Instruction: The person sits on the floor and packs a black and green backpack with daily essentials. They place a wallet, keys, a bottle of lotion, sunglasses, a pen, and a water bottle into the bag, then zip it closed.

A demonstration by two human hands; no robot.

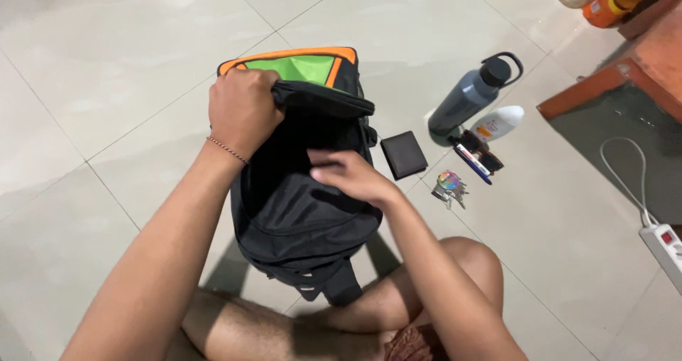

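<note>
A black backpack (pixel 298 212) with a green and orange panel stands upright on the tiled floor between my legs. My left hand (pixel 241 109) is closed on its top handle and holds it up. My right hand (pixel 352 176) rests on the upper front of the backpack, fingers together and pointing left, at the edge of a dark opening. Whether the fingers grip fabric or a zip I cannot tell.
On the floor to the right lie a black wallet (pixel 403 155), a grey bottle (pixel 472 94) with a loop lid, a white tube (pixel 497 123), a pen (pixel 472 162) on a small dark item, and keys (pixel 450 187). A white power strip (pixel 664 247) and orange-red furniture (pixel 625 62) stand at right.
</note>
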